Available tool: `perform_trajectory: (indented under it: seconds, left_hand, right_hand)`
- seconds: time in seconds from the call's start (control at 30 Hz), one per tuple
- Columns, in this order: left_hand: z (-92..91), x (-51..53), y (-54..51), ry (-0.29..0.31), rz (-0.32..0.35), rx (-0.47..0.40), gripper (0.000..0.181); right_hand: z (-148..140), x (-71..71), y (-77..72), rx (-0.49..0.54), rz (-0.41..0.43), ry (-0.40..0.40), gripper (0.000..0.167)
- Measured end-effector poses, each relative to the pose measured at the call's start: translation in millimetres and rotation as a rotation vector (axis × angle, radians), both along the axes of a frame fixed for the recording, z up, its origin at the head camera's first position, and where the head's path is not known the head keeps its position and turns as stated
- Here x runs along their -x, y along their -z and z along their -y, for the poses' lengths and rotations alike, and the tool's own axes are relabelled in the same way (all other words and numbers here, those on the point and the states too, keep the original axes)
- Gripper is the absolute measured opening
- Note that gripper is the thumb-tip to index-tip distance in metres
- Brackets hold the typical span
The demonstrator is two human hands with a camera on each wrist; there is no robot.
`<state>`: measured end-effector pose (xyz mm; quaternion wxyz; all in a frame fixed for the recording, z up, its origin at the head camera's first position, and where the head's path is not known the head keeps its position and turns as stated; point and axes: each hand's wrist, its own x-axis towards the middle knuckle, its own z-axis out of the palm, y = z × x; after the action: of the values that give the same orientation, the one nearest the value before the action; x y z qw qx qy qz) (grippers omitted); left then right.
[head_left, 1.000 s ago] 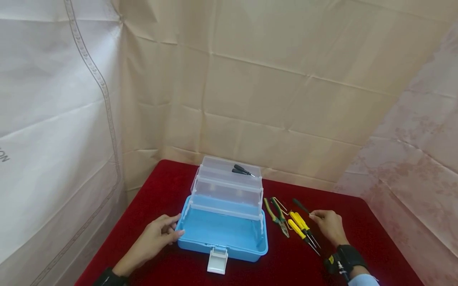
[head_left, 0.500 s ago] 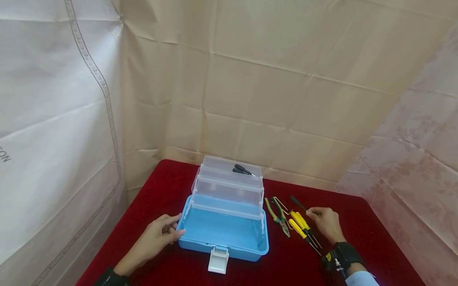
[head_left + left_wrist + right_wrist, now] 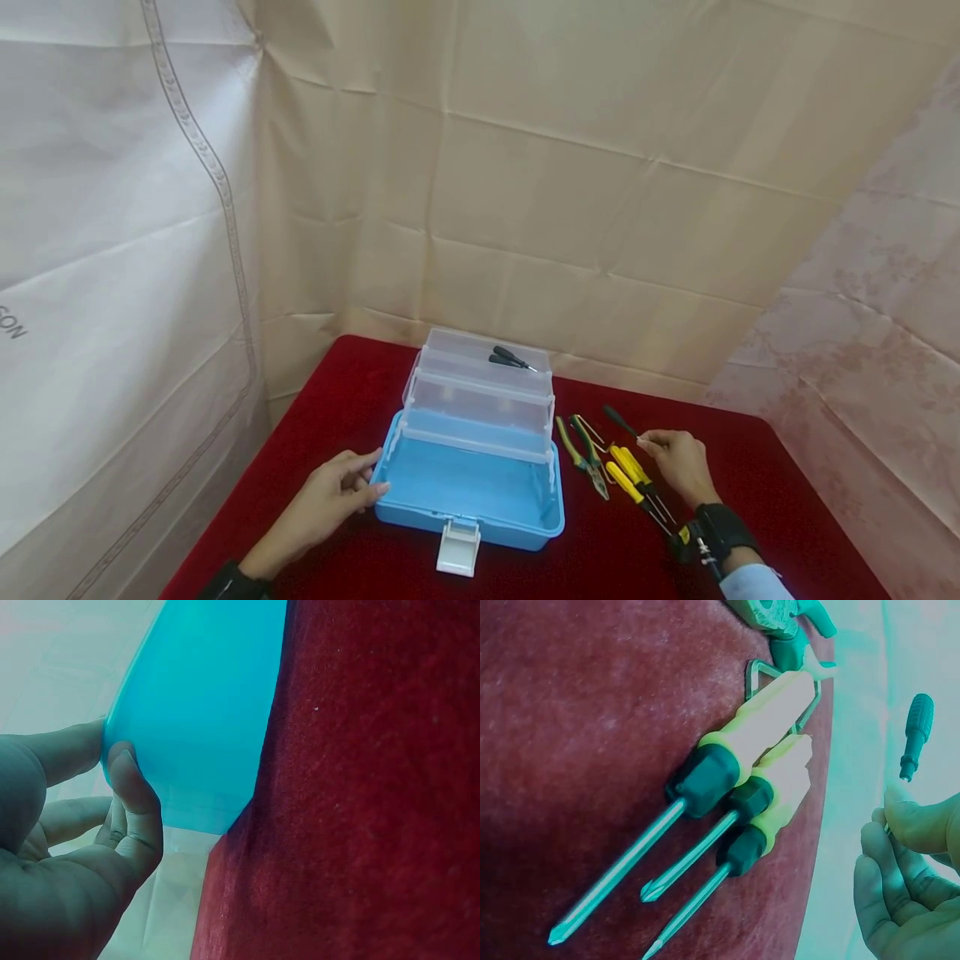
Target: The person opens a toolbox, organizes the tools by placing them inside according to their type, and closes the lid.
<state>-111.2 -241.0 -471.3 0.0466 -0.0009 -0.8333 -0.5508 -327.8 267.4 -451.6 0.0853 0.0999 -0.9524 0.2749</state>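
Grip of the right hand [image 3: 678, 462] pinches the shaft of a dark-handled screwdriver [image 3: 919, 726] over the red desk [image 3: 341, 400], near three yellow-handled screwdrivers [image 3: 636, 468]. The left hand [image 3: 330, 492] pinches the left rim of an open blue toolbox [image 3: 517, 533]. Pliers [image 3: 597, 479] lie just beside it; two black screwdrivers [image 3: 512, 356] rest in its clear top tier [image 3: 465, 346].

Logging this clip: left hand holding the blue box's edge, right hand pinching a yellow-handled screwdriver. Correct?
No: the right hand pinches a dark-handled tool; the yellow-handled screwdrivers lie loose nearby, as the right wrist view shows. The left hand is holding the blue box's edge.
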Motion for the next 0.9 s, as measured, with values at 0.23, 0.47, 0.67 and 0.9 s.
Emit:
perform_trajectory:
  seconds: [0.23,0.47,0.67,0.9]
  left_hand:
    - [-0.4,-0.4,-0.4,0.000,-0.002,-0.006,0.064]
    - [-0.7,-0.7,-1.3,-0.007,0.010,-0.018,0.064]
    - [-1.2,-0.4,-1.2,-0.011,0.011,-0.020,0.065]
    - [-0.9,-0.2,-0.3,-0.008,0.004,-0.017,0.065]
  right_hand:
    - [4.7,1.3,-3.4,0.011,-0.009,-0.007,0.020]
    - [10.0,4.0,-6.0,0.010,-0.028,-0.015,0.018]
    - [16.1,5.7,-9.0,0.016,-0.035,-0.018,0.017]
    - [22.7,8.3,-12.6,0.016,-0.033,-0.015,0.017]
